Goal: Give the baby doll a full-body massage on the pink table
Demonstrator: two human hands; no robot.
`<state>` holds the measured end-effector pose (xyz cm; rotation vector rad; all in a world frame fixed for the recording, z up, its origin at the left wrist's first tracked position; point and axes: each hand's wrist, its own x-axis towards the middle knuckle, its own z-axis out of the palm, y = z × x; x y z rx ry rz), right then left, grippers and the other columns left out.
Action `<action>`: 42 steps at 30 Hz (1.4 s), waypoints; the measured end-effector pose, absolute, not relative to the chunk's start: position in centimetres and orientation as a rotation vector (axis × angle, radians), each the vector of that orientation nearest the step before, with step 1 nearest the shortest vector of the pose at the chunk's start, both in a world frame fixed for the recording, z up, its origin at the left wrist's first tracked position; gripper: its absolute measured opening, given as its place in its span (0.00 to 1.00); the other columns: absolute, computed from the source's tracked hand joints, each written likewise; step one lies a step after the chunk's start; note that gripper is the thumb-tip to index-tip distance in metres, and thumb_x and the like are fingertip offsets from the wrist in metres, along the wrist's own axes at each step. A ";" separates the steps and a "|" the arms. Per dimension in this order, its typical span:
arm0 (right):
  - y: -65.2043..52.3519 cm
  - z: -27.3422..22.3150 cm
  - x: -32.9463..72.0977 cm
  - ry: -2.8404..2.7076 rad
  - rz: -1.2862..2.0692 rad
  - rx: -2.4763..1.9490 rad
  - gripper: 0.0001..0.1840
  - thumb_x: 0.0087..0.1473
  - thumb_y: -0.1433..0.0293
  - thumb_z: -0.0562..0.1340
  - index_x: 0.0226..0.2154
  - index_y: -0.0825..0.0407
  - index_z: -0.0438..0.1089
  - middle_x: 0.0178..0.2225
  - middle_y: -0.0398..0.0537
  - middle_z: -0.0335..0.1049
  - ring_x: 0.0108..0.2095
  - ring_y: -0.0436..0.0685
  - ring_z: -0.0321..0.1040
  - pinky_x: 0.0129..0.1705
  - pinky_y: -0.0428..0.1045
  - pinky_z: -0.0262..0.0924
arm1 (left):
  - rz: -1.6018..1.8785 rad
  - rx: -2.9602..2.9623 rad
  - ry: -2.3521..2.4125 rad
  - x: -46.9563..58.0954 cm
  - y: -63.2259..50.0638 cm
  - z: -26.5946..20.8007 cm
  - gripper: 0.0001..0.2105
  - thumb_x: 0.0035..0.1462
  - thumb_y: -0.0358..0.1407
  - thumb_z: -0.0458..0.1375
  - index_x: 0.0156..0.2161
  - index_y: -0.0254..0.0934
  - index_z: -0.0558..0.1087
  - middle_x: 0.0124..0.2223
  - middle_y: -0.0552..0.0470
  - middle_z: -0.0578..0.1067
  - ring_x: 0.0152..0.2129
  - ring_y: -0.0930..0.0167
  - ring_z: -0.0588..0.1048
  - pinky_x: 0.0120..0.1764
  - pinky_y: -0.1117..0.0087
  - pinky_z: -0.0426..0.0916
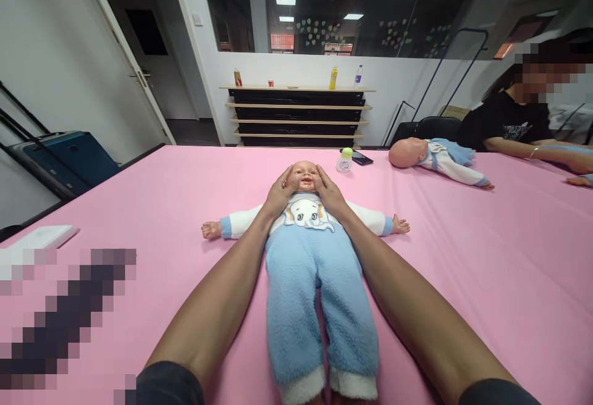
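Observation:
A baby doll [319,257] lies on its back on the pink-covered table, legs towards me and arms spread out sideways. It wears fuzzy light blue trousers and a white top with an elephant face. My left hand [279,192] rests against one side of the doll's head [306,176], its fingers stretched out flat along the cheek. On the other cheek lies my right hand [330,192], fingers extended in the same way. The thumbs are near the doll's mouth. Parts of the head's sides are hidden under my hands.
Beyond the doll stand a small bottle with a green cap [344,160] and a dark phone [362,157]. A second doll [430,155] lies at the right, near a person in a black shirt [509,122]. A white flat object [44,237] is at the left edge of the pink table cover [167,195].

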<state>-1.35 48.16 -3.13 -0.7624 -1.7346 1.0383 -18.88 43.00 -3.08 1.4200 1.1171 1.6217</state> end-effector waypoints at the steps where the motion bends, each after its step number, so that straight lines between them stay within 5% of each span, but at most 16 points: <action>1: 48.0 -3.1 -1.3 -1.723 1.044 -0.772 0.37 0.58 0.46 0.54 0.65 0.43 0.52 0.67 0.39 0.49 0.67 0.58 0.44 0.69 0.56 0.38 | 1.625 1.421 1.122 -18.9 43.0 -3.1 0.35 0.57 0.50 0.59 0.65 0.37 0.58 0.66 0.46 0.60 0.63 0.61 0.58 0.64 0.62 0.53; 8: 47.5 -2.9 -0.9 -1.769 1.040 -0.733 0.50 0.47 0.51 0.67 0.67 0.44 0.47 0.67 0.43 0.47 0.67 0.63 0.46 0.68 0.58 0.44 | 1.601 1.393 1.113 -18.6 42.6 -3.2 0.46 0.45 0.44 0.70 0.67 0.40 0.54 0.65 0.47 0.61 0.61 0.56 0.62 0.61 0.58 0.58; 17: 48.6 -3.3 -0.9 -1.748 1.019 -0.707 0.45 0.50 0.51 0.65 0.65 0.46 0.52 0.66 0.44 0.52 0.65 0.61 0.50 0.67 0.57 0.45 | 1.617 1.370 1.137 -18.7 42.8 -3.2 0.43 0.48 0.44 0.68 0.66 0.38 0.56 0.65 0.46 0.62 0.61 0.56 0.62 0.63 0.57 0.54; 26: 48.7 -3.7 -1.5 -1.676 1.099 -0.740 0.35 0.60 0.46 0.49 0.65 0.42 0.52 0.65 0.37 0.52 0.67 0.55 0.47 0.68 0.56 0.42 | 1.666 1.348 1.103 -18.7 43.2 -3.3 0.30 0.60 0.51 0.54 0.64 0.39 0.61 0.66 0.48 0.60 0.63 0.61 0.58 0.64 0.60 0.54; 33: 47.6 -2.9 -0.9 -1.782 1.010 -0.745 0.50 0.47 0.51 0.67 0.67 0.44 0.48 0.67 0.42 0.49 0.66 0.63 0.47 0.67 0.58 0.45 | 1.598 1.373 1.130 -18.6 42.5 -3.2 0.46 0.45 0.43 0.70 0.67 0.40 0.55 0.65 0.45 0.62 0.59 0.57 0.64 0.62 0.57 0.58; 42: 48.7 -3.6 -1.2 -1.728 1.041 -0.701 0.40 0.54 0.50 0.61 0.65 0.44 0.52 0.65 0.39 0.53 0.66 0.60 0.49 0.67 0.57 0.45 | 1.627 1.421 1.150 -18.8 42.8 -3.1 0.37 0.53 0.46 0.64 0.65 0.39 0.59 0.66 0.48 0.61 0.63 0.59 0.59 0.64 0.60 0.52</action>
